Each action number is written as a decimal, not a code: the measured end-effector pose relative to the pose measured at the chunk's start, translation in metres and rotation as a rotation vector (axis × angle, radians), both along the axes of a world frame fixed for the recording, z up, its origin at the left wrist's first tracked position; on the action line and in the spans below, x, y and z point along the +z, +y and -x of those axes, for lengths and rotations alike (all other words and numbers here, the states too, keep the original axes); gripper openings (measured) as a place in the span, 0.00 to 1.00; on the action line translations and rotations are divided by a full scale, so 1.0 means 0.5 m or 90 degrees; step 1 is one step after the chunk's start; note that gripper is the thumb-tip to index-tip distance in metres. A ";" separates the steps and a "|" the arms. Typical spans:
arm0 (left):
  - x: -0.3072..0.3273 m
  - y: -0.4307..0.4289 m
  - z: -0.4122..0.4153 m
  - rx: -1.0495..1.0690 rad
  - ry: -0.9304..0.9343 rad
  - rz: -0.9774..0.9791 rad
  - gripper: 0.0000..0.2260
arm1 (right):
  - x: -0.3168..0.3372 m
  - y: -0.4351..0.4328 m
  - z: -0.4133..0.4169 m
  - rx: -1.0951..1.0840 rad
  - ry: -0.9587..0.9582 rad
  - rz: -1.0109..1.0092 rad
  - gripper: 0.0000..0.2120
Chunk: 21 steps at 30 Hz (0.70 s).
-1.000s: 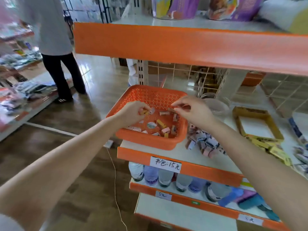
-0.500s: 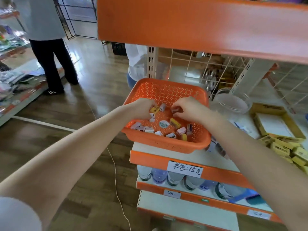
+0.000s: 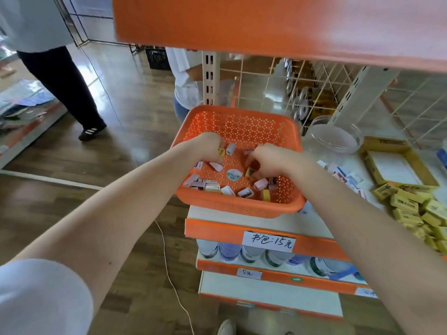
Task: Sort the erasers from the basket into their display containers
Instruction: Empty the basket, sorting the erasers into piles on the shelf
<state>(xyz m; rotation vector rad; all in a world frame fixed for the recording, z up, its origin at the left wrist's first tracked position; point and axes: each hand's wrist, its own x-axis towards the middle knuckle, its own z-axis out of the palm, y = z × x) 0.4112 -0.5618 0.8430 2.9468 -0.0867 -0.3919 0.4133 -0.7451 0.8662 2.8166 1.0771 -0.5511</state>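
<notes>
Reaching into: orange basket (image 3: 239, 205) on the white shelf (image 3: 314, 226), both hands inside it.
Left hand (image 3: 209, 147): fingers curled into a fist at the basket's left side, pinching a yellow eraser (image 3: 221, 152) that pokes out beside a white eraser (image 3: 231, 148).
Right hand (image 3: 268, 160): fingers bent downward, tips on an amber eraser (image 3: 250, 171); whether they pinch it cannot be told.
Loose erasers (image 3: 210, 184): scattered over the basket floor, mostly along the near wall.
Containers: glass jar (image 3: 335, 139) and yellow cardboard box (image 3: 399, 165), right of the basket.
Shelf piles: white-and-pink erasers (image 3: 343, 174) just beside the basket; yellow boxed erasers (image 3: 416, 209) farther right.
</notes>
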 end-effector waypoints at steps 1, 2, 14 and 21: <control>0.001 -0.002 0.001 -0.002 -0.004 -0.007 0.26 | -0.001 0.000 0.000 -0.001 0.004 0.002 0.17; 0.002 -0.002 0.002 -0.006 -0.007 -0.013 0.26 | -0.003 -0.001 0.001 -0.003 0.008 0.001 0.17; 0.111 -0.069 0.069 0.002 -0.129 0.196 0.20 | 0.095 -0.104 0.046 -0.075 -0.024 -0.410 0.19; 0.156 -0.284 0.078 -0.074 -0.229 0.342 0.15 | 0.142 -0.334 0.053 -0.284 -0.005 -0.525 0.18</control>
